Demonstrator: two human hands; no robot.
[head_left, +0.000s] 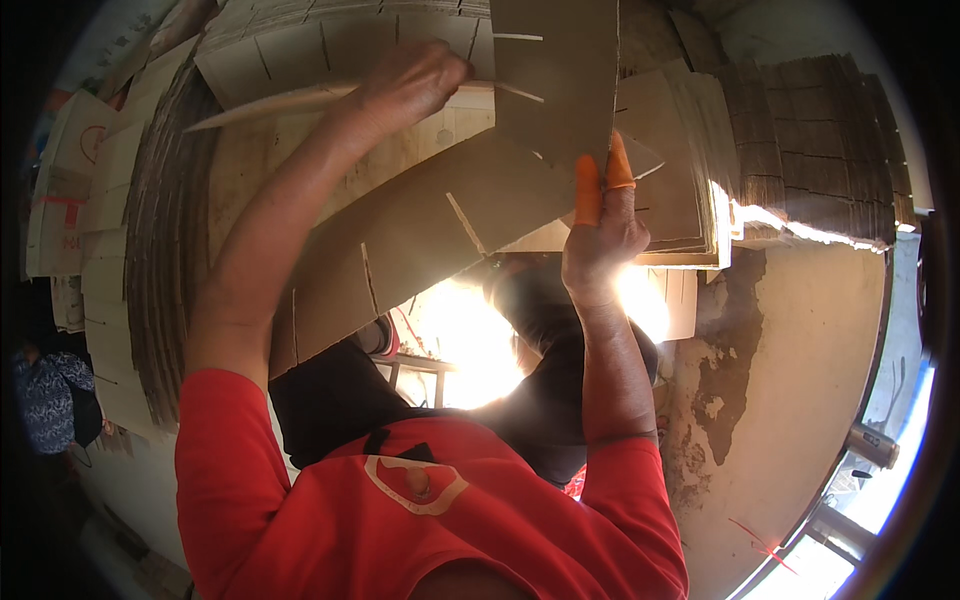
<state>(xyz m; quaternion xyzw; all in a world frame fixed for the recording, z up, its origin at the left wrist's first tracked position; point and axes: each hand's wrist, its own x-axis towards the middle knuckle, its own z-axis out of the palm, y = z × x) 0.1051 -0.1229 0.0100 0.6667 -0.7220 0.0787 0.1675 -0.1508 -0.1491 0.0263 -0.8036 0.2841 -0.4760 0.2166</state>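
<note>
My left hand is closed on a slotted cardboard strip, seen nearly edge-on and reaching from the left to the upright piece. My right hand, with orange covers on two fingers, grips the lower right edge of an upright brown cardboard strip that has slits in its left side. Below, a long cardboard strip with several slits slants down to the left, over my lap. It meets the upright strip near my right fingers; whether they hold it too is hidden.
Stacked cardboard sheets stand at the left, and more slotted cardboard lies at the back. Dark stacked cardboard is at the far right, beside a lighter pile. Bright sunlight glares between my knees. A person is at the far left edge.
</note>
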